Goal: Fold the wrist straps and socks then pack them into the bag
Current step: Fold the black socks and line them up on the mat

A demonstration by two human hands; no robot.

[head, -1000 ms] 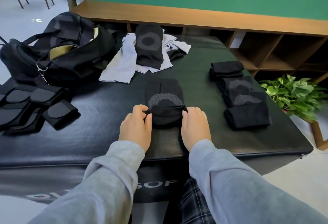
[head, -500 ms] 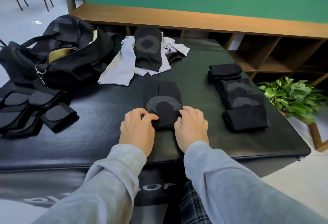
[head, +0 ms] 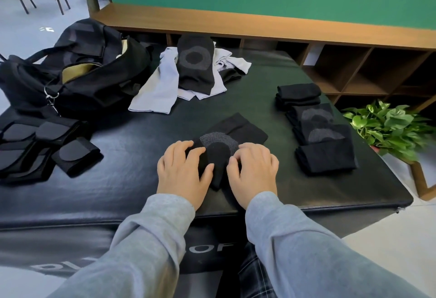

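Both hands work one black sock near the front edge of the counter.

Head view: the left hand (head: pixel 184 172) and right hand (head: pixel 253 174) lie side by side on a black knitted sock with a grey ring patch (head: pixel 219 146), fingers (head: pixel 181 150) curled and clamped on its near end; its far end trails toward the counter's middle. On the black padded counter (head: pixel 132 156), folded black socks (head: pixel 323 137) sit in a row along the right edge. Folded black wrist straps (head: pixel 44 142) lie at the left edge. The open black fabric bag (head: pixel 77 71) stands at the far left corner, its tan lining showing; its contents cannot be told. Beside it lies a heap of pale grey and black unfolded socks (head: pixel 188 73).
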